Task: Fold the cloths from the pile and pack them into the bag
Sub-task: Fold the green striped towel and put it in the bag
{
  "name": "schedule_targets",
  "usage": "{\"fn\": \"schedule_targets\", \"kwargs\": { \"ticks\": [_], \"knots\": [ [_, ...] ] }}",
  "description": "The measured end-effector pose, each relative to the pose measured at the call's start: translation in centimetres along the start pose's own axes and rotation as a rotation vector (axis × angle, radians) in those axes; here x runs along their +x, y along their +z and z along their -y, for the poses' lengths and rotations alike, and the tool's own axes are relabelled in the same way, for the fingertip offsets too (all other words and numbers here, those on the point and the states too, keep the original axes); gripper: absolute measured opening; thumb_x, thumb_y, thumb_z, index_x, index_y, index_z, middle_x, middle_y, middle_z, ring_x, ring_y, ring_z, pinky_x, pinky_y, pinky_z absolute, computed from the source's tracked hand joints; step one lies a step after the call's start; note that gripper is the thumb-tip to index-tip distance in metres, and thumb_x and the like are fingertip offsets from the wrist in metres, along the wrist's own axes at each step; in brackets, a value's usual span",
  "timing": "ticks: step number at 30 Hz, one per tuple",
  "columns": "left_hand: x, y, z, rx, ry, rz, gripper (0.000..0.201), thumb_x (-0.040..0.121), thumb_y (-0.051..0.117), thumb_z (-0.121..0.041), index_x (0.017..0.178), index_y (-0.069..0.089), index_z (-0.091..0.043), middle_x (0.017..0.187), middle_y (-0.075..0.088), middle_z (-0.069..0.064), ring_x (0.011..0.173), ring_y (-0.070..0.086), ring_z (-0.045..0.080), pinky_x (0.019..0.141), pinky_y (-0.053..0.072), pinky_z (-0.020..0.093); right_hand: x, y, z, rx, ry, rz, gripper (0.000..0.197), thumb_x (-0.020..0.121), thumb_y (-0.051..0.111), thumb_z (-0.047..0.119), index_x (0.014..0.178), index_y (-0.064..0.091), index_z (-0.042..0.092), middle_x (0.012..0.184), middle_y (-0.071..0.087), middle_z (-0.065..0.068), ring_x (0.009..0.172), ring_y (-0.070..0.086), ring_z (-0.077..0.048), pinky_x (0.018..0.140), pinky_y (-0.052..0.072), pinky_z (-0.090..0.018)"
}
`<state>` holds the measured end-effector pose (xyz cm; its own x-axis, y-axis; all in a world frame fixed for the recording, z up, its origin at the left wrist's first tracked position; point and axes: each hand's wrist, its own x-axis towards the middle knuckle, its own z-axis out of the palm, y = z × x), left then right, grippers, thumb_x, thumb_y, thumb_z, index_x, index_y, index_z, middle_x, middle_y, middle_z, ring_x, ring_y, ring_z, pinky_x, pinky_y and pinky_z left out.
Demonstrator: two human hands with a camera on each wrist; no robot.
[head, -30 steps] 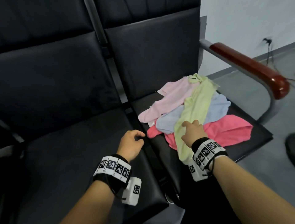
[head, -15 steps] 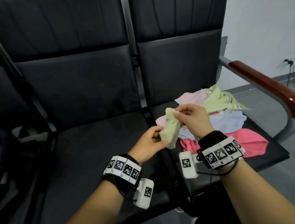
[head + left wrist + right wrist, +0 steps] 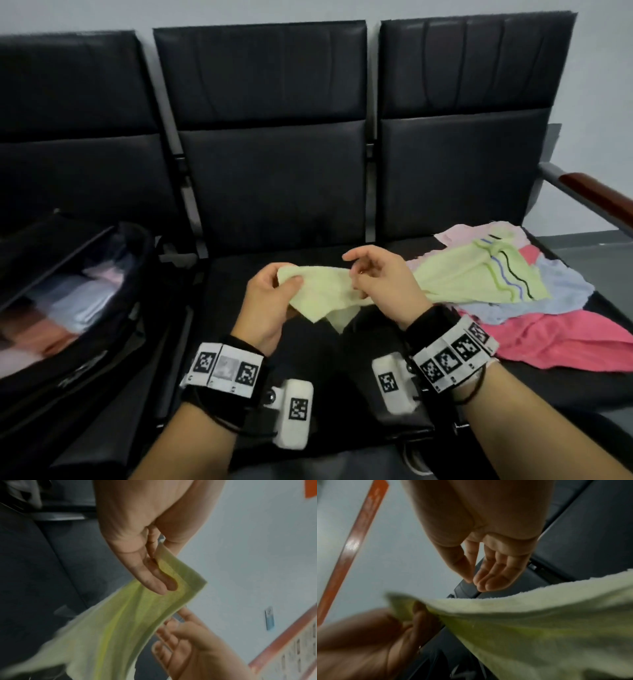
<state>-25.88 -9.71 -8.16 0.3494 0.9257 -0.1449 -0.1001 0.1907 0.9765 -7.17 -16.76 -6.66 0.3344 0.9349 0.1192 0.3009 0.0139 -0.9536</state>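
Note:
A pale yellow-green cloth (image 3: pixel 329 294) stretches from above the middle seat to the pile (image 3: pixel 548 308) on the right seat, where its striped end lies. My left hand (image 3: pixel 287 279) pinches one corner of it between thumb and fingers, which the left wrist view shows close up (image 3: pixel 163 574). Just right of that, my right hand (image 3: pixel 356 267) hovers over the cloth with loosely curled fingers and holds nothing (image 3: pixel 474 582). The black bag (image 3: pixel 102 342) lies open on the left seat with folded cloths (image 3: pixel 68 305) inside.
Light pink (image 3: pixel 452 236), light blue (image 3: pixel 565 291) and hot pink (image 3: pixel 565 339) cloths make up the pile. A wooden armrest (image 3: pixel 599 198) bounds the right seat. The black middle seat (image 3: pixel 239 274) lies under my hands.
The yellow-green cloth has been drawn leftward off the pile over the middle seat. My right hand has let go of it, and the left hand now pinches its corner.

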Motion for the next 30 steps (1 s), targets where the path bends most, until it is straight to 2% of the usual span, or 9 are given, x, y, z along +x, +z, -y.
{"fn": "schedule_targets", "kwargs": {
  "ticks": [4, 7, 10, 14, 16, 19, 22, 26, 30],
  "knots": [
    [-1.7, -3.9, -0.9, -0.172, -0.047, -0.046, 0.009, 0.098, 0.054, -0.001, 0.1, 0.062, -0.004, 0.094, 0.073, 0.015, 0.082, 0.075, 0.026, 0.062, 0.059, 0.036, -2.6, 4.5, -0.2, -0.143, -0.136, 0.291, 0.057, 0.071, 0.07, -0.002, 0.116, 0.058, 0.031, 0.105, 0.058, -0.001, 0.095, 0.059, -0.013, 0.076, 0.048, -0.019],
    [-2.8, -6.2, -1.4, -0.23, -0.052, -0.059, 0.009, 0.098, 0.052, 0.0, 0.101, 0.061, -0.002, 0.088, 0.074, 0.014, 0.08, 0.075, 0.026, 0.061, 0.06, 0.035, -3.6, 8.4, -0.3, -0.235, -0.27, 0.347, 0.056, 0.073, 0.081, 0.013, 0.118, 0.055, 0.033, 0.113, 0.055, 0.003, 0.103, 0.054, -0.006, 0.086, 0.042, -0.012],
    [-3.6, -8.0, -1.6, -0.208, -0.061, -0.036, 0.01, 0.098, 0.053, -0.003, 0.103, 0.062, -0.002, 0.09, 0.076, 0.014, 0.082, 0.075, 0.027, 0.062, 0.059, 0.035, -3.9, 10.7, -0.1, -0.27, -0.38, 0.205, 0.025, 0.085, 0.07, 0.005, 0.106, 0.068, 0.019, 0.099, 0.063, 0.006, 0.093, 0.058, -0.005, 0.083, 0.043, -0.015],
    [-4.2, -9.9, -1.2, -0.009, -0.06, -0.151, 0.015, 0.096, 0.056, -0.004, 0.11, 0.064, -0.006, 0.097, 0.072, 0.012, 0.083, 0.073, 0.022, 0.061, 0.06, 0.038, -3.6, 11.5, 0.6, -0.118, -0.235, 0.191, 0.024, 0.09, 0.059, 0.008, 0.087, 0.07, 0.03, 0.086, 0.071, 0.01, 0.082, 0.065, -0.005, 0.072, 0.046, -0.014],
    [-4.4, -10.5, -0.7, 0.163, -0.003, -0.2, 0.021, 0.096, 0.06, -0.008, 0.116, 0.063, -0.013, 0.095, 0.066, 0.005, 0.086, 0.068, 0.014, 0.069, 0.06, 0.034, -3.3, 11.8, 0.8, -0.139, -0.204, 0.21, 0.022, 0.091, 0.062, 0.015, 0.081, 0.069, 0.033, 0.08, 0.07, 0.009, 0.076, 0.064, -0.004, 0.069, 0.048, -0.018],
    [-5.3, -10.4, -0.4, 0.328, 0.147, -0.043, 0.023, 0.09, 0.072, -0.018, 0.111, 0.068, -0.024, 0.105, 0.068, 0.0, 0.096, 0.067, 0.011, 0.082, 0.054, 0.025, -3.1, 12.1, 0.9, -0.189, -0.182, 0.209, 0.015, 0.089, 0.068, 0.025, 0.074, 0.068, 0.027, 0.064, 0.064, 0.01, 0.063, 0.056, -0.001, 0.063, 0.044, -0.022],
    [-5.9, -10.0, -0.3, 0.465, 0.227, 0.154, 0.024, 0.08, 0.078, -0.021, 0.103, 0.071, -0.023, 0.102, 0.073, 0.0, 0.097, 0.07, 0.014, 0.086, 0.057, 0.031, -3.2, 12.3, 0.9, -0.184, -0.16, 0.236, 0.022, 0.089, 0.068, 0.03, 0.068, 0.065, 0.028, 0.059, 0.059, 0.013, 0.059, 0.052, 0.002, 0.06, 0.042, -0.02],
    [-5.7, -9.7, -0.3, 0.558, 0.288, 0.098, 0.011, 0.088, 0.071, -0.011, 0.091, 0.07, -0.022, 0.087, 0.072, -0.001, 0.084, 0.07, 0.018, 0.078, 0.058, 0.041, -3.5, 12.4, 0.9, -0.199, -0.169, 0.278, 0.026, 0.092, 0.064, 0.034, 0.068, 0.065, 0.023, 0.054, 0.05, 0.012, 0.053, 0.044, -0.001, 0.055, 0.037, -0.022],
    [-5.7, -10.2, -0.3, 0.589, 0.362, 0.045, 0.019, 0.09, 0.066, -0.007, 0.083, 0.07, -0.024, 0.079, 0.07, -0.008, 0.073, 0.064, 0.002, 0.067, 0.048, 0.017, -3.9, 11.8, 0.9, -0.216, -0.184, 0.313, 0.019, 0.091, 0.066, 0.036, 0.077, 0.069, 0.024, 0.064, 0.063, 0.001, 0.059, 0.055, -0.016, 0.058, 0.045, -0.031]
  ]
}}
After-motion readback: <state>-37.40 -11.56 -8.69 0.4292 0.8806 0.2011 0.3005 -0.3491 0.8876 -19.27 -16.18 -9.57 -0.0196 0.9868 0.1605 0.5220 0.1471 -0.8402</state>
